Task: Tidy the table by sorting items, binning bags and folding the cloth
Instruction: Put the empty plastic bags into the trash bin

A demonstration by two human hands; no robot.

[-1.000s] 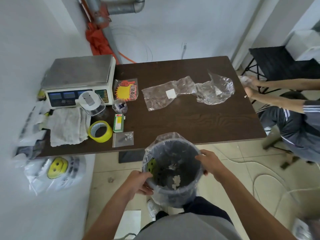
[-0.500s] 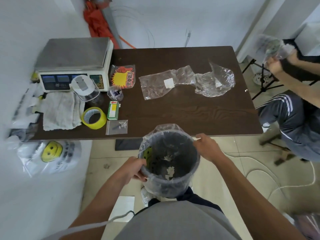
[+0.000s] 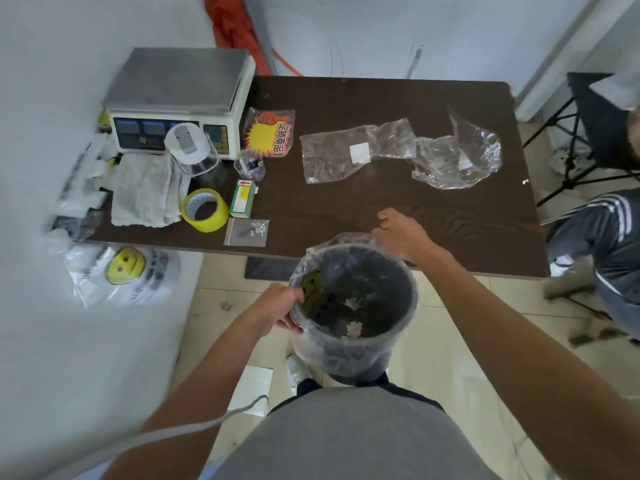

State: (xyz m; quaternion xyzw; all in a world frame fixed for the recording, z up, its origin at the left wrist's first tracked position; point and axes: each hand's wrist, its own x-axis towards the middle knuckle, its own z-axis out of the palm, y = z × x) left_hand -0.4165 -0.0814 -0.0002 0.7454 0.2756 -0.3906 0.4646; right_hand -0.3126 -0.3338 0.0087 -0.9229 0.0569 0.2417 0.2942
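Two clear bags (image 3: 337, 152), one cloth (image 3: 145, 192), one bin (image 3: 412, 296)

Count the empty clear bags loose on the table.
2: the bag with a white label mid-table, the crumpled bag to its right, touching it. Others may hide among the white bags at the left edge.

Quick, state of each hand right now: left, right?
Left hand: grips the left rim of the bin.
Right hand: holds the loose edge of the liner at the far rim.

dark table (image 3: 381, 216), scale (image 3: 180, 98), cloth (image 3: 145, 192), tape (image 3: 204, 210), bags (image 3: 398, 150)
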